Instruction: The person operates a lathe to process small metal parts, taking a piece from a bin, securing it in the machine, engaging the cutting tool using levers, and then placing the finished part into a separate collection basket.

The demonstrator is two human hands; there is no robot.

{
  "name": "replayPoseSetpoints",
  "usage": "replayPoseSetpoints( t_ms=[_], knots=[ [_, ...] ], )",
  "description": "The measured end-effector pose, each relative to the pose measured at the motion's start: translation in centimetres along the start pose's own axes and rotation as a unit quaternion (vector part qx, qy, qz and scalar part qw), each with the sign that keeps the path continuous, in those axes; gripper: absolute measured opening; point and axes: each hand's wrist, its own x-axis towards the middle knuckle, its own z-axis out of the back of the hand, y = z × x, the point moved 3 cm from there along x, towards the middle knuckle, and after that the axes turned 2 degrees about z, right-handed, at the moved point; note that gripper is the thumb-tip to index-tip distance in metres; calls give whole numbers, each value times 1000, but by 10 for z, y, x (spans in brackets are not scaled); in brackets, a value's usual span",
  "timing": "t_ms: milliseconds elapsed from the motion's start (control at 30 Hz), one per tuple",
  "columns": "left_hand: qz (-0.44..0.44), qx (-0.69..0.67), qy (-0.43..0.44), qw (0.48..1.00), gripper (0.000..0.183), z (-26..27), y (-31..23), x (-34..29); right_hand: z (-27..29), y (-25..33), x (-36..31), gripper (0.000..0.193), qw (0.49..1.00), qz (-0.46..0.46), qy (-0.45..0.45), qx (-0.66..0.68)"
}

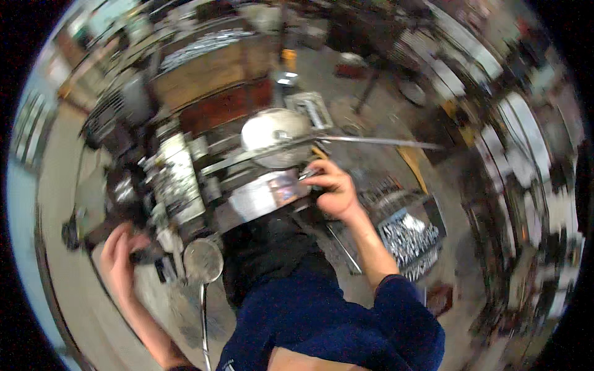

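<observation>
A machine with a round silver disc (272, 136) is in front of me. Before the disc lies a bright flat metal plate (253, 196), its right end partly brownish. My right hand (336, 190) is at that end, with thumb and fingers closed on something small that I cannot make out. Low on the left, my left hand (120, 256) is blurred, its bent fingers apart beside a dark machine part (148, 253). A round metal knob or disc (203, 261) sits to the right of that hand.
A long bar (383, 143) sticks out to the right. Small shiny metal pieces fill a tray (438, 213) at my right. Beyond the machine stands a wooden-sided bin (204, 71) of metal pieces. A metal rod (205, 321) runs down beside my left leg. Stacked stock lines the right.
</observation>
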Motion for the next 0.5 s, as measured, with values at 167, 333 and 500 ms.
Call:
replayPoseSetpoints(
  t_ms=[167, 333, 500],
  knots=[
    [31, -170, 256, 951, 44, -116, 14, 14, -129, 70, 63, 48, 968, 166, 161, 99],
    [119, -367, 258, 885, 35, -123, 25, -5, -155, 85, 59, 46, 967, 181, 162, 78],
    [6, -102, 201, 974, 30, -95, 22, -3, -171, 103, 54, 41, 954, 211, 212, -30]
  ],
)
